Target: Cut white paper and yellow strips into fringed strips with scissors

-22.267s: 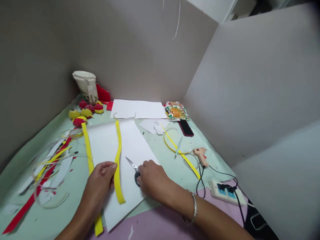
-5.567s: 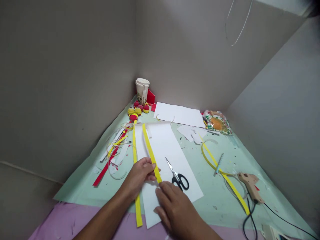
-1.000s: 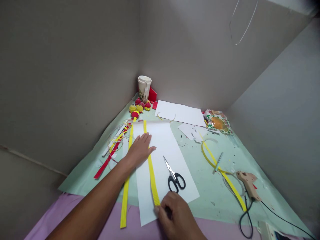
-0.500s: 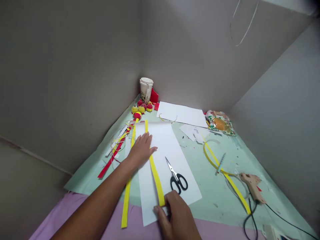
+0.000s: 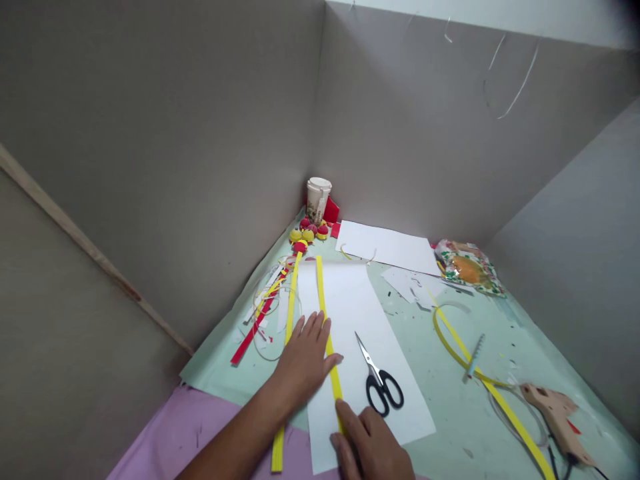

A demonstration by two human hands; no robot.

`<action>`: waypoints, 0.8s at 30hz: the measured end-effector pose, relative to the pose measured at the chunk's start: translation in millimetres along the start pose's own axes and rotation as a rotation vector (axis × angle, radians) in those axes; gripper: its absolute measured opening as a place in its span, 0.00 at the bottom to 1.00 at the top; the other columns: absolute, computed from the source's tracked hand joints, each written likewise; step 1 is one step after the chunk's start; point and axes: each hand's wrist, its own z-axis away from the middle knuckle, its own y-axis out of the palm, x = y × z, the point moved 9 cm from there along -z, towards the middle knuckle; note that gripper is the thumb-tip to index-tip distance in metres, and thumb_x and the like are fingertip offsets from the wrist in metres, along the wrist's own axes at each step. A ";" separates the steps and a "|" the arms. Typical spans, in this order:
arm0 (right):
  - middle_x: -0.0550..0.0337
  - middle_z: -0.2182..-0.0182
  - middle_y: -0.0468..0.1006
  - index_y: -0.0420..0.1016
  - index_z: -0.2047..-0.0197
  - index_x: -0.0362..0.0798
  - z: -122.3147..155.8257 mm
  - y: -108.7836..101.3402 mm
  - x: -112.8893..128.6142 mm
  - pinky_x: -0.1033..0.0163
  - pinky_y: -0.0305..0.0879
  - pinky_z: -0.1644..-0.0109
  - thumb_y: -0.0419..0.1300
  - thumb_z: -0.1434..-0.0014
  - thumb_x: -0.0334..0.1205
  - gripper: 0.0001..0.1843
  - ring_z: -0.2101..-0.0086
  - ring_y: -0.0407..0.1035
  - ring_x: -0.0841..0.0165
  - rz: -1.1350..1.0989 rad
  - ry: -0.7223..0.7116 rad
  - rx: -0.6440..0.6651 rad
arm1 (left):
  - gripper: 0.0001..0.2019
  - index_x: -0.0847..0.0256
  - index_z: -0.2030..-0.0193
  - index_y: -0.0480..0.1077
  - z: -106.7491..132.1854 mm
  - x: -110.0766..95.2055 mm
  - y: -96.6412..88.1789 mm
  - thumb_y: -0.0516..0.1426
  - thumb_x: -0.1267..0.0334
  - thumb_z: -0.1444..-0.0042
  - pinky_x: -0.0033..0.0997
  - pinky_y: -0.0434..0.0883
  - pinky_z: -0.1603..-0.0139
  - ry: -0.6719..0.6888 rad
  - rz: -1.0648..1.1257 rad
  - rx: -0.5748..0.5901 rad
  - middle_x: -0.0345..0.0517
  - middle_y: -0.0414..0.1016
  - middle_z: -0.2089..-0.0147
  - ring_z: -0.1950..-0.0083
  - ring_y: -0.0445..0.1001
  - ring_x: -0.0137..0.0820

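A long yellow corrugated paper strip (image 5: 321, 287) lies lengthwise along a white sheet of paper (image 5: 360, 300). My left hand (image 5: 306, 353) presses flat on it, fingers stretched forward and thumb out to the right. Close to the strip's near end, my right hand (image 5: 375, 443) holds it between thumb and index finger; that end is partly hidden by the fingers. Black-handled scissors (image 5: 375, 375) rest with closed blades on the sheet, right of the strip. A second yellow strip (image 5: 291, 313) runs along the sheet's left edge, partly under my left forearm.
A glue gun (image 5: 555, 417) and curled yellow strips (image 5: 453, 347) lie at right. Red and yellow balls (image 5: 309, 233) sit by a white cup (image 5: 319, 199) in the far corner. A plastic packet (image 5: 470, 268) stands at back right. Walls enclose the table.
My left hand has slid nearer along the strip. The strip's near end, raised before, now lies lower, with my right index finger further up on it. The camera view has shifted.
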 end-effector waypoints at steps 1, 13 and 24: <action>0.55 0.71 0.73 0.68 0.42 0.52 -0.5 -0.6 1.3 0.65 0.62 0.82 0.52 0.33 0.43 0.18 0.73 0.74 0.60 0.010 -0.009 0.015 | 0.32 0.69 0.31 0.57 -3.2 2.3 -0.9 0.52 0.51 0.36 0.52 0.45 0.27 0.001 0.010 -0.007 0.63 0.50 0.27 0.25 0.47 0.46; 0.53 0.65 0.73 0.66 0.41 0.48 -18.2 -19.5 14.0 0.65 0.61 0.72 0.54 0.34 0.35 0.19 0.70 0.71 0.63 0.033 0.040 0.222 | 0.18 0.60 0.46 0.71 70.5 16.0 -27.6 0.55 0.53 0.39 0.46 0.65 0.36 -0.455 1.263 -0.214 0.56 0.74 0.40 0.38 0.71 0.44; 0.52 0.67 0.75 0.70 0.56 0.45 -35.2 -25.5 4.6 0.63 0.58 0.70 0.56 0.40 0.29 0.09 0.70 0.73 0.61 0.066 0.314 0.242 | 0.15 0.67 0.50 0.75 130.1 -18.1 26.6 0.63 0.64 0.44 0.44 0.72 0.40 -0.855 2.009 -0.056 0.62 0.75 0.42 0.38 0.72 0.47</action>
